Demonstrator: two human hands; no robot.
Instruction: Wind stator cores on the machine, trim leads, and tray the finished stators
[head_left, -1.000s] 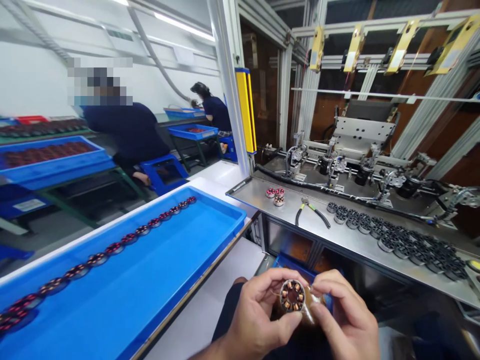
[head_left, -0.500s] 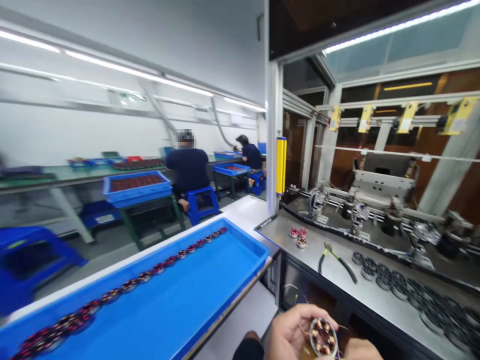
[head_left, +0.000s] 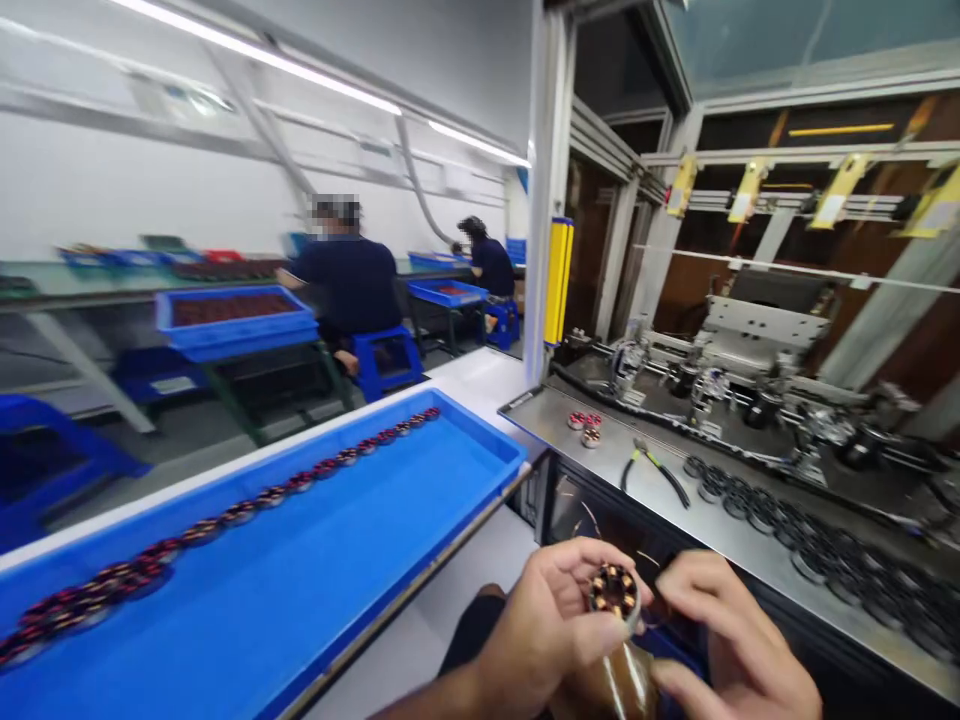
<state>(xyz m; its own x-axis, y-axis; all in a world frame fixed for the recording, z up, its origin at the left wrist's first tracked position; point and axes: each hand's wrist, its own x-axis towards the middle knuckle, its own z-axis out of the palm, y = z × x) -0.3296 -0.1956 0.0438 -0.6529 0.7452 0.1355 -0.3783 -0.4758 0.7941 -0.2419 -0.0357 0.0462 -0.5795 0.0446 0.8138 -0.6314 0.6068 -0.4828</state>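
My left hand point(head_left: 536, 625) grips a small ring-shaped motor stator point(head_left: 615, 592) with copper coils, its round face turned up toward me. Close on its right is my right hand point(head_left: 739, 635), fingers curled and pinched beside the stator. A thin copper wire point(head_left: 648, 558) shows at those fingertips; part of it is hidden by the fingers. Below the hands lies a shiny brownish surface, partly covered. Pliers point(head_left: 651, 470) with green-and-black handles rest on the metal bench beyond, near a few red and copper stators point(head_left: 590, 437).
A long blue tray point(head_left: 360, 560) on the left holds a row of wound stators point(head_left: 240, 512) along its far side. Several dark rings point(head_left: 765, 510) line the metal bench point(head_left: 562, 450) before a machine. Two people sit at the back by blue trays.
The view has shifted, and both hands show higher and more fully. My right hand has come into fuller view, just apart from the stator. The left hand still holds the stator.
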